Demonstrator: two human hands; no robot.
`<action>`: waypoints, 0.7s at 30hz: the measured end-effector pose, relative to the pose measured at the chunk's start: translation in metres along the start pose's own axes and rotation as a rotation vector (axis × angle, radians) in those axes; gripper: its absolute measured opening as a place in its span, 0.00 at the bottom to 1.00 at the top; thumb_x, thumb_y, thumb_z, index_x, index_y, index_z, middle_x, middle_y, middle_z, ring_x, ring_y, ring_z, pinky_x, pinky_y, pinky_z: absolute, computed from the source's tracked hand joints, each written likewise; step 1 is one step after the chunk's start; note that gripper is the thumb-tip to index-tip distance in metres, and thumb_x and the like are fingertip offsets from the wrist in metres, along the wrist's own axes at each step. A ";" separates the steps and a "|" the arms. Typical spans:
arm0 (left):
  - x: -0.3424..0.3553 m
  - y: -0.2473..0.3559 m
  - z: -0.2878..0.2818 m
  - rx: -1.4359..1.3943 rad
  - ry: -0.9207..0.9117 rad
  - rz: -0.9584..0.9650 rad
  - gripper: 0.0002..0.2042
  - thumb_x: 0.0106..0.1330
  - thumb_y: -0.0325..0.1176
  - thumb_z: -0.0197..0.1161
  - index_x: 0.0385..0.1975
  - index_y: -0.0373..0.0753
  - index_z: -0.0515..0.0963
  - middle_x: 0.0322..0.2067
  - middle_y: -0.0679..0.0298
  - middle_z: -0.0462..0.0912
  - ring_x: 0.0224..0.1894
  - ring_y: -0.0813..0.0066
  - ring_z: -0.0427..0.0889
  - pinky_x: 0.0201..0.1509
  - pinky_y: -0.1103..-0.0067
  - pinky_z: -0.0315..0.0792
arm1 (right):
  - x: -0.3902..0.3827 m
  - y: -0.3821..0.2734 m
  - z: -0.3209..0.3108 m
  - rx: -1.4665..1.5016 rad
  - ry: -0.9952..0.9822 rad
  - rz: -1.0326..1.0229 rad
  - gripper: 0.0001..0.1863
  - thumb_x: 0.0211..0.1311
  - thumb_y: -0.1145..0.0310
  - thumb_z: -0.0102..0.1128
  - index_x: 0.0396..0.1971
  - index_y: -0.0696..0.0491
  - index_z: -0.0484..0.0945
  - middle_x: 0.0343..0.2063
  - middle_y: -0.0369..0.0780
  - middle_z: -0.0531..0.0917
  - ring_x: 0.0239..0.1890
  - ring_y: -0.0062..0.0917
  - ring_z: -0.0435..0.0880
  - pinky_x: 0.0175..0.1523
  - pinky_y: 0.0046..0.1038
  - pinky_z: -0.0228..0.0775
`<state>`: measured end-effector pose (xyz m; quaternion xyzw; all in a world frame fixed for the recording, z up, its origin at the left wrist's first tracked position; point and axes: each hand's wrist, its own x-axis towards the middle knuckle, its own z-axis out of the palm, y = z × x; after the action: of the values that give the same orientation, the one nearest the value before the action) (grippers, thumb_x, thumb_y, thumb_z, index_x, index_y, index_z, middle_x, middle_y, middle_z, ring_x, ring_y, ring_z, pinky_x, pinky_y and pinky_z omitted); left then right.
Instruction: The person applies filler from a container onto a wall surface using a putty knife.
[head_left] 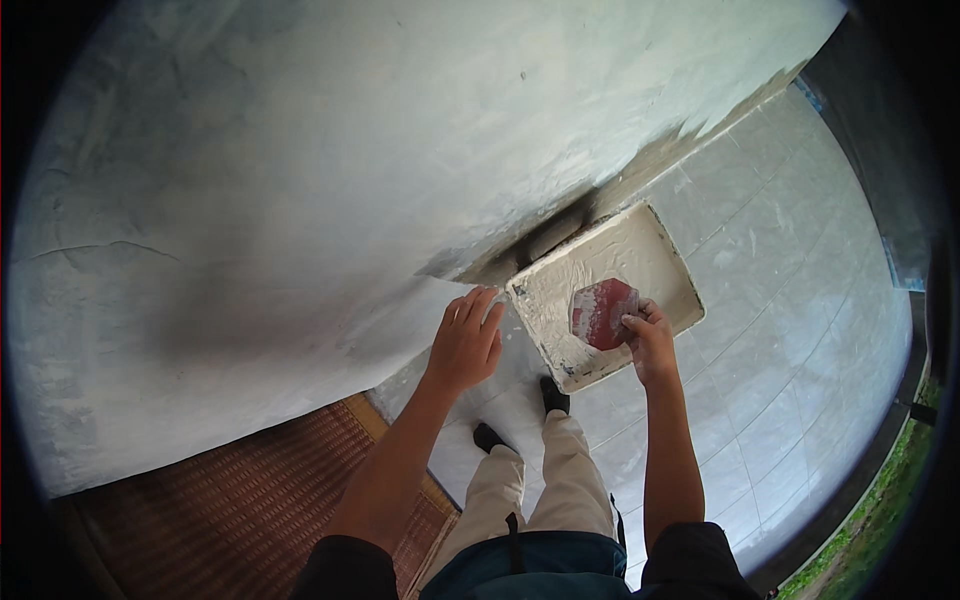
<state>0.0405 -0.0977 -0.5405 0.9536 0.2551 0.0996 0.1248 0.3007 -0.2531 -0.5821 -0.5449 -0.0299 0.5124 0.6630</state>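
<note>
Over one tray [684,272], one scraper [603,312]

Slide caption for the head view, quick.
Right hand holding a smeared red plate over a tray of pale paste, left hand empty near the wall.

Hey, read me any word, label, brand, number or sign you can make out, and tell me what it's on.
There is no readable text here.
Red flat tool in the right hand: no lettering shows, only pale smears.
Tray, wall and mat: none shows.
Bluish patch near the right edge: too blurred to tell whether it bears print.
</note>
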 end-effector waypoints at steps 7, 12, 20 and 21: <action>0.025 -0.009 -0.120 0.219 0.191 0.142 0.19 0.55 0.26 0.61 0.49 0.36 0.74 0.56 0.55 0.72 0.63 0.57 0.69 0.64 0.62 0.64 | -0.040 -0.076 0.093 0.100 -0.174 -0.227 0.14 0.51 0.83 0.53 0.39 0.58 0.72 0.36 0.41 0.81 0.34 0.27 0.84 0.36 0.28 0.79; 0.026 0.000 -0.204 0.295 0.285 0.223 0.20 0.53 0.27 0.62 0.49 0.38 0.74 0.54 0.58 0.74 0.56 0.60 0.74 0.59 0.65 0.68 | -0.085 -0.140 0.163 0.110 -0.279 -0.493 0.11 0.49 0.84 0.54 0.31 0.53 0.69 0.29 0.37 0.78 0.28 0.21 0.80 0.32 0.25 0.77; -0.006 0.010 -0.360 0.575 0.613 0.321 0.19 0.51 0.29 0.62 0.46 0.39 0.77 0.49 0.62 0.76 0.50 0.65 0.75 0.56 0.68 0.68 | -0.175 -0.211 0.292 0.085 -0.431 -0.859 0.09 0.51 0.85 0.54 0.28 0.53 0.68 0.27 0.36 0.77 0.27 0.17 0.76 0.33 0.22 0.72; -0.012 0.009 -0.377 0.592 0.636 0.323 0.19 0.51 0.29 0.62 0.46 0.39 0.77 0.49 0.62 0.76 0.50 0.65 0.75 0.56 0.68 0.68 | -0.189 -0.218 0.307 0.088 -0.466 -0.882 0.09 0.51 0.84 0.56 0.29 0.54 0.69 0.27 0.36 0.78 0.29 0.17 0.76 0.38 0.22 0.71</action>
<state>-0.0610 -0.0403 -0.1815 0.8979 0.1463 0.3280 -0.2545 0.1687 -0.1495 -0.1957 -0.3229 -0.3832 0.2919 0.8147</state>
